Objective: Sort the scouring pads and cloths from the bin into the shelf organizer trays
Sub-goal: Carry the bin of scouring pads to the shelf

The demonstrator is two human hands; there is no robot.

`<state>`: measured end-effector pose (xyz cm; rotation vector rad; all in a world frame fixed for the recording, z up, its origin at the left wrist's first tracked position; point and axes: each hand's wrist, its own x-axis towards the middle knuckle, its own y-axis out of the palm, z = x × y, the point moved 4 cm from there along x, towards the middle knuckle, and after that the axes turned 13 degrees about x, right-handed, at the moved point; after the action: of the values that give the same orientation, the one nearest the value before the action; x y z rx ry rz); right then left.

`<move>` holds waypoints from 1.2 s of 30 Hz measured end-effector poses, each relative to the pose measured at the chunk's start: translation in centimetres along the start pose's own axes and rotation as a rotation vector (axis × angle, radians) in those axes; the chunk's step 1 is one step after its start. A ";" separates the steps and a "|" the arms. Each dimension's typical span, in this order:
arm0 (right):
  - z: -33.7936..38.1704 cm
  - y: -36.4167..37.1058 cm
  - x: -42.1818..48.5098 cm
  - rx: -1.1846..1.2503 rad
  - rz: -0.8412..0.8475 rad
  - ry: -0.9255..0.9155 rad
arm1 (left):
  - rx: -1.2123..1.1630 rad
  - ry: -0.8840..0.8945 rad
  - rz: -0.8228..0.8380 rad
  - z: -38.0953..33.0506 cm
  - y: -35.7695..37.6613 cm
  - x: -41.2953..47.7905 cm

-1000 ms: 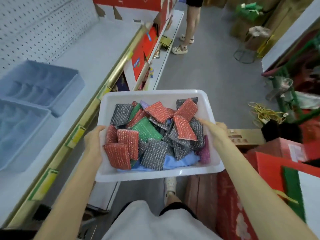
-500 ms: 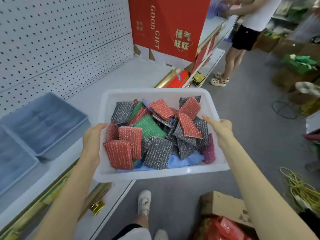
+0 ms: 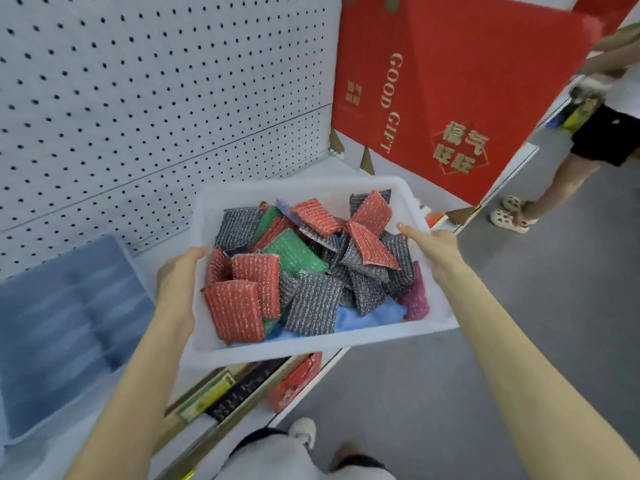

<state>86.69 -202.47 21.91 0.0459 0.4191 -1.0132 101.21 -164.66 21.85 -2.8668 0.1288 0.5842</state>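
My left hand (image 3: pixel 180 275) and right hand (image 3: pixel 433 247) clamp the bin (image 3: pixel 311 344) by its side rims; I judge its scouring pads (image 3: pixel 239 306) light, springy, best pinched by an edge.

Bare forearms (image 3: pixel 138 358), white top (image 3: pixel 294 462), white shoe (image 3: pixel 304 432).

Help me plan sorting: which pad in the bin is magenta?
The magenta pad against the bin's right wall, near its front corner; the other pads look red, grey or green.
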 end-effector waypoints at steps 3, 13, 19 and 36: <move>2.0 3.4 3.5 -0.015 0.101 0.002 | -0.006 -0.092 -0.025 0.3 0.7 2.6; 8.0 15.7 14.4 -0.149 0.470 0.054 | -0.107 -0.181 -0.367 0.8 2.8 5.7; 8.9 20.3 16.3 -0.196 0.675 0.028 | -0.135 -0.184 -0.501 0.2 3.5 5.1; 8.2 23.2 18.6 -0.490 0.557 -0.340 | -0.055 -0.081 -0.520 -0.2 4.4 5.8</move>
<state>117.07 -207.01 19.11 -0.4249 0.3060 -0.3395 105.99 -169.27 18.87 -2.7494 -0.6329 0.5943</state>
